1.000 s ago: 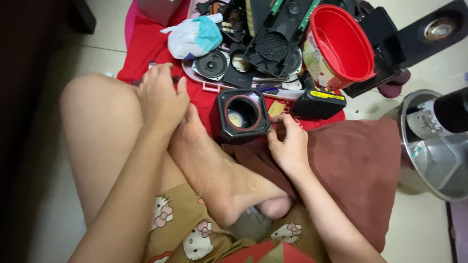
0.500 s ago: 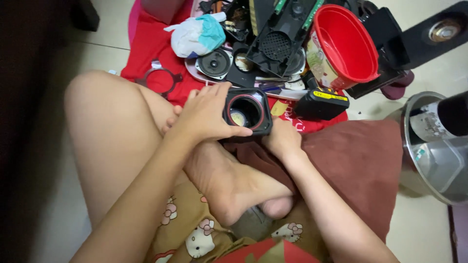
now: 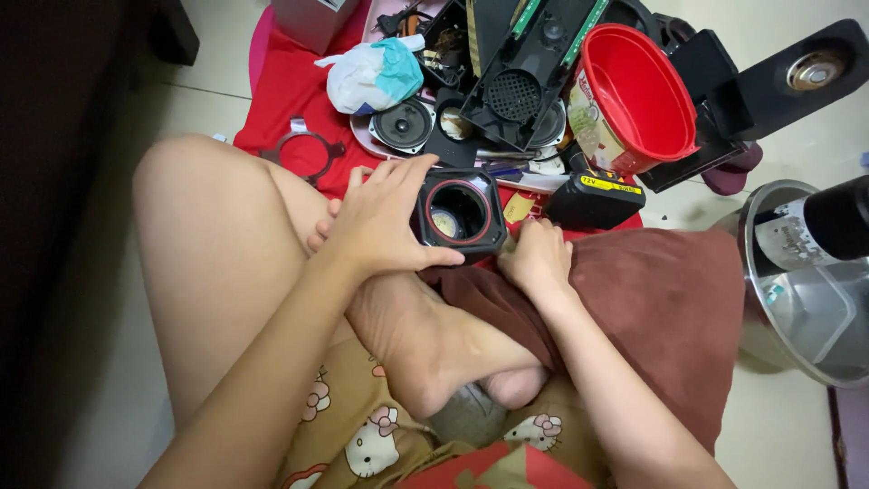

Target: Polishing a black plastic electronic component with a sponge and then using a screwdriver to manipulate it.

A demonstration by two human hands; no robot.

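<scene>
Seated person, seen from above | arms bare, no sleeves, left hand and right hand without rings, watch or gloves | legs and foot bare | mustard-tan shorts printed with white cartoon cats wearing pink bows | red patterned cloth just below the shorts, at frame's bottom edge

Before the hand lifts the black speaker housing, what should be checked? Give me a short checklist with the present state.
1. Left hand grips the black speaker housing: ok, fingers wrap its side.
2. Right hand free of the housing: ok, it rests on the brown cushion.
3. Housing opening faces up: ok.
4. Loose parts inside the housing: cannot tell.
5. Clear space around: not ok, black-and-yellow battery pack and red container crowd close.
</scene>
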